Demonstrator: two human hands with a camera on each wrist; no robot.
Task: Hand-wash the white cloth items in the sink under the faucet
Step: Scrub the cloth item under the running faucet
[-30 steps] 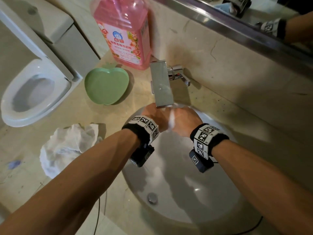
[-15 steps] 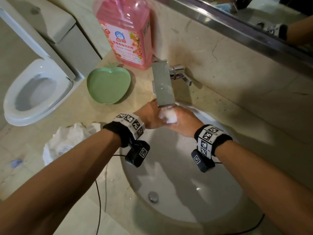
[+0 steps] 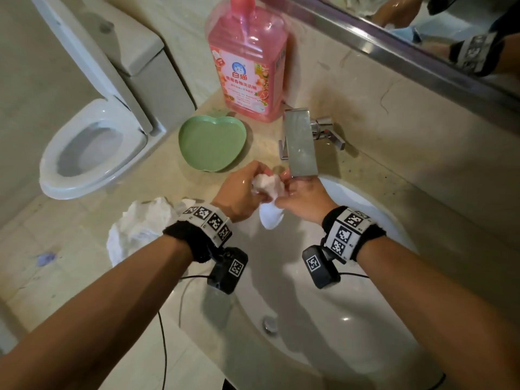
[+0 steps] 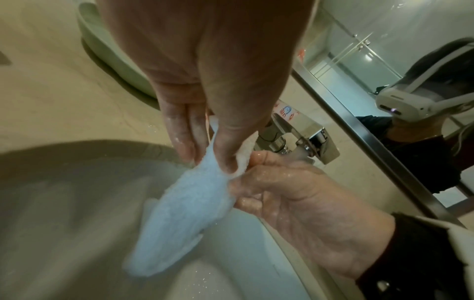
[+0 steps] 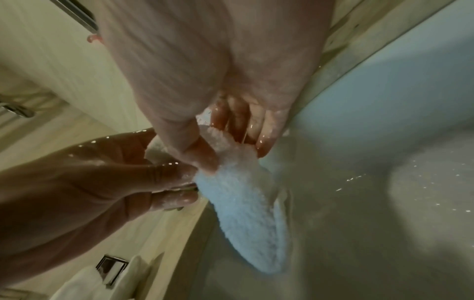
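Note:
A small wet white cloth [image 3: 268, 190] [image 4: 184, 219] [image 5: 246, 205] hangs between both hands at the far rim of the round white sink [image 3: 351, 333], just left of the square chrome faucet [image 3: 300, 142]. My left hand [image 3: 242, 190] [image 4: 220, 154] pinches its top edge between thumb and fingers. My right hand [image 3: 298, 197] [image 5: 218, 154] pinches the same bunched top from the other side. The cloth's lower end dangles over the basin. A second crumpled white cloth [image 3: 138, 226] lies on the counter left of the sink. No water stream shows under the spout.
A pink detergent bottle [image 3: 247, 60] stands behind a green apple-shaped dish [image 3: 212, 143] on the beige counter. A toilet [image 3: 92, 147] sits beyond the counter's left edge. A mirror [image 3: 422, 29] runs along the back wall. The drain [image 3: 270, 325] lies near the basin's front.
Both hands have shifted left from under the spout toward the sink's rim. The cloth, earlier bunched in the hands, now shows on top and hangs down between them.

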